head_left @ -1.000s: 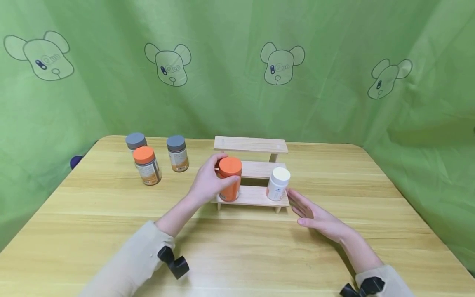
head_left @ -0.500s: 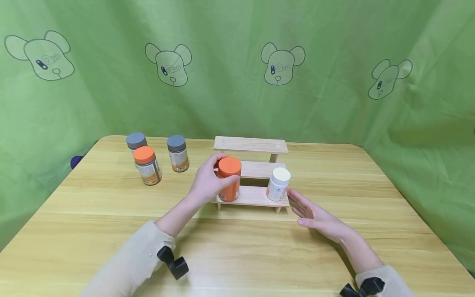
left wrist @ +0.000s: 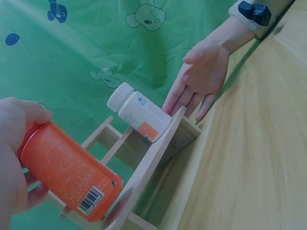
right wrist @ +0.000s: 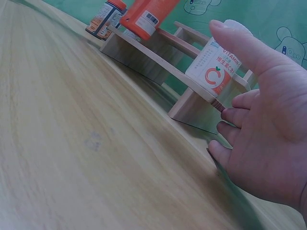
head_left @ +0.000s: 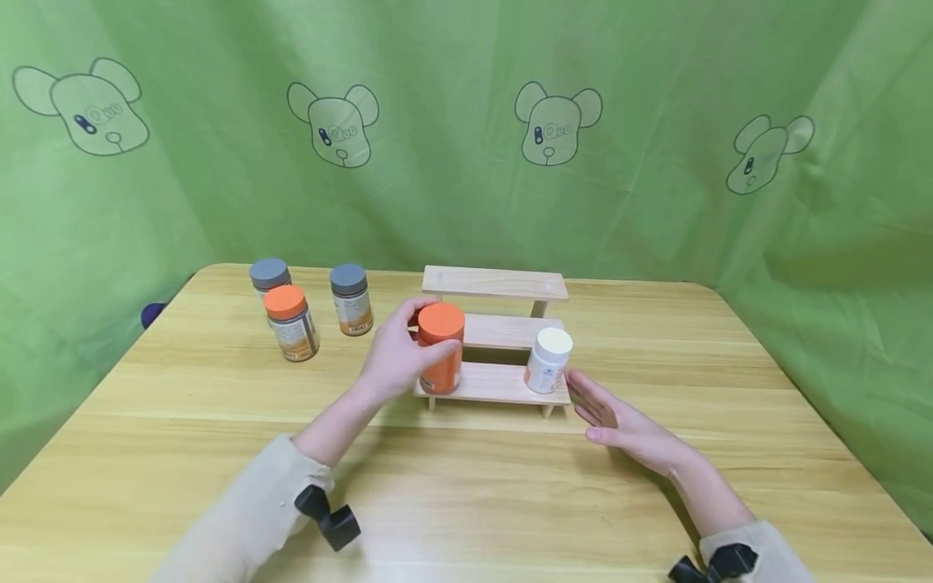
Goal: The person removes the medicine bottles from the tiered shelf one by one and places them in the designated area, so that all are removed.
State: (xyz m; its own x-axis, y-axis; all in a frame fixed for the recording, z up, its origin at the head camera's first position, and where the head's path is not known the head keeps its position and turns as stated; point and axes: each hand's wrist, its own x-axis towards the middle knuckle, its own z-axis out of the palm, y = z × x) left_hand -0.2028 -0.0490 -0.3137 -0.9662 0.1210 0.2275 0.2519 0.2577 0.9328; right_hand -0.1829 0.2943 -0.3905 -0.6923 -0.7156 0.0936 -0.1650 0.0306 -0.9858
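In the head view my left hand (head_left: 394, 356) grips an orange bottle (head_left: 440, 376) with an orange lid, thumb across its front and fingers round the far side. The bottle is upright at the left end of the lowest step of a three-tier wooden rack (head_left: 499, 391). A white vitamin C bottle (right wrist: 213, 70) with a white lid stands at that step's right end. Beside this end my right hand (head_left: 628, 431) lies with fingers extended and holds nothing; its fingertips are right at the rack's edge in the right wrist view.
Left of the rack stand two grey-lidded jars, one at the back (head_left: 269, 274) and one nearer the rack (head_left: 353, 304), plus an orange-lidded jar (head_left: 293, 332). A green curtain (head_left: 452, 202) hangs behind the wooden table (head_left: 466, 494).
My left hand has shifted slightly left along the lowest step with the orange bottle. The right hand and the white bottle have stayed in place.
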